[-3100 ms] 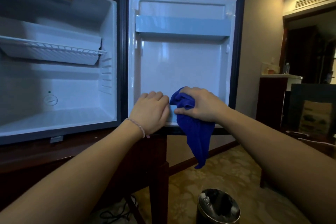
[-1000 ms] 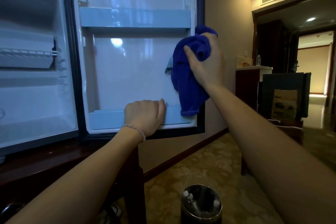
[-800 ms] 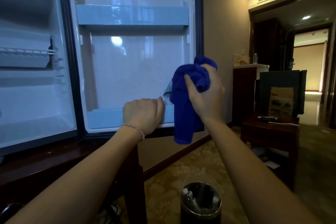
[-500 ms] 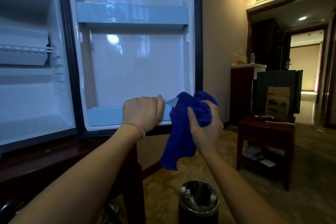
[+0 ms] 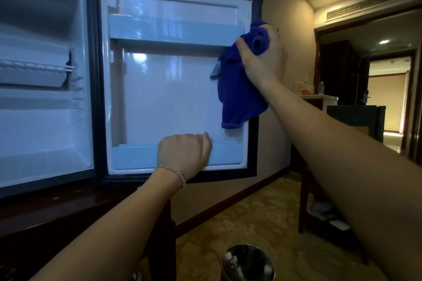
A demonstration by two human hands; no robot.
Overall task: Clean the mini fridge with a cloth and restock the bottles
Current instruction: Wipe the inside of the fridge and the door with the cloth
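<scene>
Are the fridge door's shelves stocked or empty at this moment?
Empty: the upper door shelf and lower door shelf show no bottles, as far as visible.

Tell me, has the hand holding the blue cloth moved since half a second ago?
Yes. The right hand with the crumpled blue cloth went up the door's right edge, from the lower door shelf to the upper door shelf.

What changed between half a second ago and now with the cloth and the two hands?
The right hand carried the blue cloth up from the door's lower right corner to the right end of the upper door shelf. The left hand kept its grip on the lower door shelf; the fridge door stayed open, its shelves empty.
</scene>
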